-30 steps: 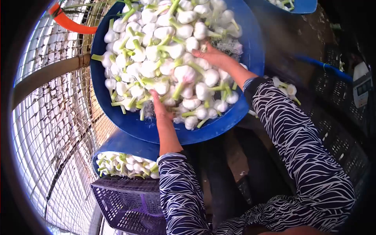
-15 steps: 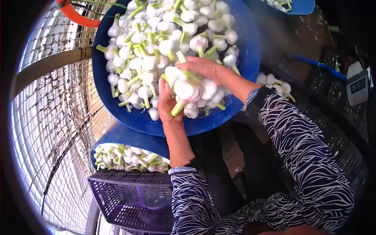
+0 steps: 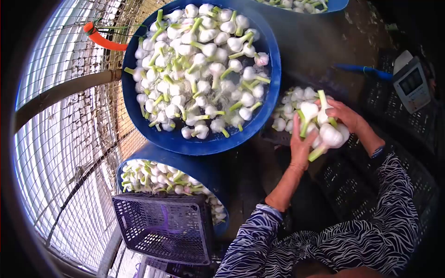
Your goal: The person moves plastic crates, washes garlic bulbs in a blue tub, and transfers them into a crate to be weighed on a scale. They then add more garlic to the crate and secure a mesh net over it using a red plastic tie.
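Note:
Between them, my left hand (image 3: 301,144) and my right hand (image 3: 346,116) clasp a bunch of garlic bulbs (image 3: 331,135), white with short green stems. The bunch is held over a dark crate (image 3: 271,135) that has more garlic bulbs (image 3: 296,96) in it. My left hand supports the bunch from the left, fingers curved around it; my right hand grips from the right and top. To the left stands a round blue tub (image 3: 204,150), where many garlic bulbs (image 3: 199,60) float in water.
A second blue tub (image 3: 153,153) with garlic stands lower left, a dark plastic crate (image 3: 162,227) leaning in front. Another blue tub (image 3: 340,5) is at the top. A scale display (image 3: 412,85) stands right, near a blue rod (image 3: 364,69). An orange pipe (image 3: 104,41) reaches the tub beside wire mesh.
Both hands have carried the bunch of garlic bulbs from above the round blue tub to the right, over the dark crate. The view has shifted a little.

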Available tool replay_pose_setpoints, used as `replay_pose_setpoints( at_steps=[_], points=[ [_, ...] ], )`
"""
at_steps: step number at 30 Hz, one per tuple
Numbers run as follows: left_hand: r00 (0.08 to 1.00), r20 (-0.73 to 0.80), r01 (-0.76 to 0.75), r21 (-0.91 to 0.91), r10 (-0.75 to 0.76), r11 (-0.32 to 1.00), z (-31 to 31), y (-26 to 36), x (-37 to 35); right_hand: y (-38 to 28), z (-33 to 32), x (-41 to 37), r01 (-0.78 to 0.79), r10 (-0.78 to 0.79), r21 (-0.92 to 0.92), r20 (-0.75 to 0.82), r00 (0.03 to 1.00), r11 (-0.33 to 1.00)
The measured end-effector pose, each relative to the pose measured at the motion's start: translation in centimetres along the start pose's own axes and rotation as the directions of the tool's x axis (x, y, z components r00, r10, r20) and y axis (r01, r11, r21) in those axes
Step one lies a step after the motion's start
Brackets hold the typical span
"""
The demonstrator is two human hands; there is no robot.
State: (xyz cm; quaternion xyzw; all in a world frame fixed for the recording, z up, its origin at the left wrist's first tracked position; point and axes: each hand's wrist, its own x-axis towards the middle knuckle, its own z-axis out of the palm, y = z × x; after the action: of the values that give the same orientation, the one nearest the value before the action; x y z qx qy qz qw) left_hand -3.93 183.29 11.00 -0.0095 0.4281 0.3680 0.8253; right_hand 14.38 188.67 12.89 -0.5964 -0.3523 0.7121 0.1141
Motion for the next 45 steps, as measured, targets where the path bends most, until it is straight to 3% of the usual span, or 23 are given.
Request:
replay_pose_setpoints(
  at_steps=[1,3,6,7,8,10,12,15,17,20,21,22,24,26,27,30,32,33,34,37,39,44,45],
  points=[
    [0.998,-0.042,-0.02,0.342,0.036,0.94,-0.5,-2.1,0.5,2.9,-1.5,-0.6,-0.062,0.056,-0.108,-0.049,0.997,0.992],
    [0.97,0.03,-0.188,0.726,0.242,0.661,-1.1,-2.4,1.2,8.4,-3.4,-0.1,-0.177,0.081,-0.444,-0.227,0.971,0.878],
    [0.828,-0.127,-0.379,0.591,0.546,0.712,-3.1,5.5,2.6,6.7,-1.1,2.8,-0.004,-0.095,-0.235,-0.408,0.908,0.972],
    [0.711,-0.15,-0.406,0.71,0.687,0.576,-6.2,8.7,3.9,4.4,0.3,4.5,0.115,-0.207,-0.256,-0.368,0.907,0.96],
    [0.57,-0.168,-0.37,0.821,0.804,0.435,-9.3,11.9,5.2,1.4,1.9,6.0,0.184,-0.278,-0.291,-0.33,0.902,0.939],
    [0.413,-0.279,-0.275,0.869,0.867,0.411,-16.0,19.3,7.7,-3.0,4.9,11.4,0.289,-0.323,-0.147,-0.345,0.881,0.946],
    [0.399,-0.236,-0.182,0.927,0.886,0.328,-20.3,25.1,8.7,-5.3,5.9,18.8,0.341,-0.378,-0.166,-0.337,0.862,0.925],
    [0.758,-0.457,-0.019,0.698,0.465,0.716,-27.1,31.4,11.4,-8.5,5.8,29.4,0.169,-0.212,-0.233,-0.173,0.962,0.958],
    [0.82,-0.439,0.009,0.651,0.366,0.759,-26.8,31.5,13.1,-10.9,8.1,32.0,0.036,-0.054,-0.127,-0.144,0.988,0.991],
    [0.909,-0.371,0.052,0.555,0.19,0.83,-25.5,29.1,14.7,-6.8,12.2,37.4,0.061,-0.06,0.02,-0.081,0.995,0.998],
    [0.979,-0.2,0.111,0.441,-0.023,0.89,-27.2,27.9,15.9,-6.2,13.7,38.0,0.032,-0.032,0.002,0.035,0.999,0.999],
    [0.975,-0.222,0.077,0.367,0.007,0.927,-27.4,26.2,16.4,-8.9,16.4,34.1,-0.058,0.055,0.238,0.021,0.998,0.969],
    [0.953,-0.24,-0.084,0.385,0.188,0.919,-27.5,23.3,16.8,-6.1,18.7,37.6,-0.043,0.035,0.052,0.144,0.989,0.998],
    [0.945,-0.274,-0.103,0.278,0.182,0.955,-28.1,21.6,17.0,-3.8,20.9,40.9,0.09,-0.037,-0.209,0.248,0.968,0.974],
    [0.946,-0.276,-0.126,0.168,0.169,0.978,-28.1,21.1,16.5,-4.0,21.4,39.5,0.186,-0.158,-0.109,0.225,0.961,0.976],
    [0.929,-0.326,-0.189,-0.011,0.175,0.982,-25.6,21.2,14.6,-7.4,22.2,35.2,-0.053,0.065,-0.096,0.127,0.99,0.994],
    [0.952,-0.282,-0.142,-0.068,0.118,0.987,-24.0,21.2,12.6,-7.7,22.0,33.8,-0.007,0.016,-0.05,0.173,0.985,0.999],
    [0.925,-0.363,-0.138,-0.045,0.113,0.989,-21.7,21.3,11.1,-8.9,21.5,31.8,0.03,-0.012,-0.087,0.195,0.981,0.996],
    [0.961,-0.23,-0.173,-0.071,0.153,0.982,-20.1,21.5,9.9,-10.3,20.7,29.3,0.069,-0.04,-0.125,0.218,0.975,0.99],
    [0.936,-0.222,-0.263,0.08,0.275,0.961,-15.0,19.6,5.9,-12.4,18.3,21.6,0.16,-0.154,-0.018,0.178,0.972,0.987],
    [0.957,-0.212,-0.197,0.036,0.2,0.98,-11.9,17.1,3.8,-9.3,16.3,18.8,0.459,-0.456,-0.23,0.068,0.887,0.858],
    [0.976,-0.154,-0.139,0.099,0.153,0.985,-2.0,7.0,-1.4,-6.4,8.4,3.6,0.318,-0.329,-0.199,-0.025,0.944,0.927],
    [0.985,-0.162,0.003,0.356,0.058,0.935,-1.2,5.1,-1.9,-4.5,6.8,1.5,0.257,-0.268,-0.16,-0.046,0.962,0.953]
  ],
)
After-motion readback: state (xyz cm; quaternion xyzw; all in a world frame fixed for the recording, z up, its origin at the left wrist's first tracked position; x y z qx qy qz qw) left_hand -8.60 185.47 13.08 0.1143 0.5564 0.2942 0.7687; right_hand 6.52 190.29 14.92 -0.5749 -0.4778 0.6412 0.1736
